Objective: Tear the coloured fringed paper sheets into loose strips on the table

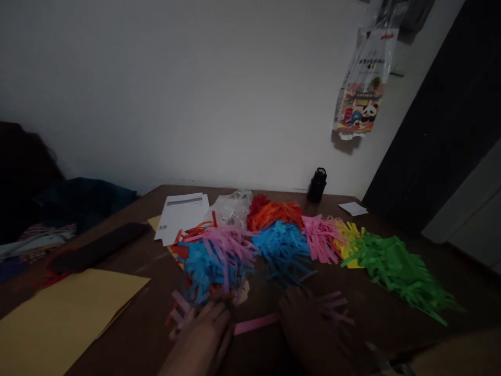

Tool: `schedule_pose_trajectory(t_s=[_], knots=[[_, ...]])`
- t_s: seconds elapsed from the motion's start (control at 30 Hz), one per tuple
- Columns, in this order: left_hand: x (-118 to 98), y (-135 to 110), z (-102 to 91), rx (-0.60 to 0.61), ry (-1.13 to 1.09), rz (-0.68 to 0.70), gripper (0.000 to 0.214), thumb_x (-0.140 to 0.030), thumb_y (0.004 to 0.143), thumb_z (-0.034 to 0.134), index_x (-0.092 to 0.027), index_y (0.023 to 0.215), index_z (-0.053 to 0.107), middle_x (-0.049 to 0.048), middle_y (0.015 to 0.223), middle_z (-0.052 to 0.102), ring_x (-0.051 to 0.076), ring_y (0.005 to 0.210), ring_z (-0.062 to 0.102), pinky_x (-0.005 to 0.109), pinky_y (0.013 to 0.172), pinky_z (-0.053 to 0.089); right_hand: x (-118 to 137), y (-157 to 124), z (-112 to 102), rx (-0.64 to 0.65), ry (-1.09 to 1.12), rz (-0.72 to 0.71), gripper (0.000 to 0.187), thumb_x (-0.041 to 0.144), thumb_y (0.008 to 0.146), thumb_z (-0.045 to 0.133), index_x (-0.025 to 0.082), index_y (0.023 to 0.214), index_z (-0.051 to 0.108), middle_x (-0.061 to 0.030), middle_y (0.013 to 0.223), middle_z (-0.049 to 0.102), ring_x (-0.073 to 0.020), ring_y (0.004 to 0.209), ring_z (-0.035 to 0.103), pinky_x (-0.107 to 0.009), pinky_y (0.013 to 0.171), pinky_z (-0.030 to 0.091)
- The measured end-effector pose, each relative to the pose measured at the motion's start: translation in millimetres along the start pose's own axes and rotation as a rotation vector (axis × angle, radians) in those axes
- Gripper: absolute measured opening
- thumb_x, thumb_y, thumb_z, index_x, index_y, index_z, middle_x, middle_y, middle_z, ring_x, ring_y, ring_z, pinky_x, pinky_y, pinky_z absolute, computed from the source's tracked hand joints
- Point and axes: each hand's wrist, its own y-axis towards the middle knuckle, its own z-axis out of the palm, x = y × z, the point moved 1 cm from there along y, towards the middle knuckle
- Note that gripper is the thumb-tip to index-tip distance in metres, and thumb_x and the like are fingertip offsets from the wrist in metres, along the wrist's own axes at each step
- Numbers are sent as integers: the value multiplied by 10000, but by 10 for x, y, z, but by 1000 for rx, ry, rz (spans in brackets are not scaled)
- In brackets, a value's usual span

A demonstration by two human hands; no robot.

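A pink strip of fringed paper (255, 324) lies stretched between my two hands, low over the brown table. My left hand (211, 324) has its fingers curled over one end, and pale pink fringe sticks out beyond it on the left. Over the other end my right hand (299, 313) is bent in the same way, with more loose fringe (338, 307) showing on its right. The fingertips are dim and partly hidden. Just past my left hand sits a blue fringed bundle (207, 266), with a pale pink fringed bundle (225, 243) on top of it.
More fringed bundles spread across the table: blue (282, 243), orange (276, 214), pink (321, 237), yellow (352, 240) and green (403, 269). Yellow sheets (66, 313) lie at left near a dark long object (104, 245). White papers (182, 214), clear plastic (230, 208) and a black bottle (317, 185) stand farther back.
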Motion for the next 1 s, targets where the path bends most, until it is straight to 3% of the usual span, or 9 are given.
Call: schedule_pose_trajectory(t_s=[0.2, 0.3, 0.43, 0.57, 0.67, 0.8, 0.9, 1.0], knots=[[-12, 90, 77, 151, 73, -101, 282, -83, 803, 494, -242, 933, 688, 74, 1066, 715, 316, 1007, 619, 465, 826, 370, 20, 69, -35, -16, 26, 77, 138, 113, 891, 556, 207, 823, 630, -67, 821, 633, -246, 811, 579, -429, 806, 414], [-13, 96, 128, 190, -11, -57, 284, -62, 766, 510, -255, 850, 699, 48, 945, 716, 290, 932, 620, 439, 797, 368, 112, 92, -110, -180, 181, -108, 112, 158, 851, 653, 219, 762, 623, -14, 796, 631, -201, 764, 570, -370, 779, 413], [-114, 101, -17, 130, -153, 24, 242, -89, 781, 511, -250, 852, 677, 34, 928, 694, 258, 941, 588, 424, 864, 345, 262, 145, -94, -296, 301, -347, 169, 177, 844, 684, 185, 700, 596, 12, 728, 625, -173, 731, 560, -349, 798, 418], [-176, 130, -162, 102, -160, 41, 217, -107, 797, 524, -256, 843, 674, 25, 911, 690, 253, 930, 579, 398, 831, 352, 316, 208, -29, -196, 173, -321, 164, 141, 854, 634, 177, 699, 593, -19, 682, 625, -204, 708, 554, -389, 794, 436], [-141, 160, -137, 107, -119, 68, 230, -94, 818, 486, -232, 818, 671, 37, 894, 694, 248, 885, 578, 402, 819, 357, 321, 227, -29, -147, 175, -287, 164, 170, 852, 627, 191, 695, 586, -17, 685, 623, -198, 696, 551, -381, 796, 444], [-76, 197, -56, 160, -127, 82, 200, -91, 782, 505, -213, 820, 659, 45, 881, 696, 253, 850, 583, 397, 779, 366, 369, 251, -3, -37, 186, -312, 124, 176, 905, 558, 208, 803, 622, -22, 812, 648, -195, 803, 573, -400, 897, 426], [-71, 210, -66, 185, -183, 40, 206, -92, 823, 481, -222, 830, 641, 41, 912, 685, 236, 886, 586, 370, 790, 379, 425, 290, 64, 0, 145, -337, 97, 206, 936, 548, 189, 914, 641, -22, 825, 645, -197, 830, 595, -411, 861, 460], [-103, 217, -123, 228, -235, 36, 203, -131, 888, 465, -231, 843, 636, 32, 934, 684, 219, 885, 589, 346, 780, 386, 449, 307, 108, 11, 131, -332, 199, 322, 954, 563, 169, 1069, 619, -46, 1016, 642, -191, 894, 619, -407, 835, 505]])
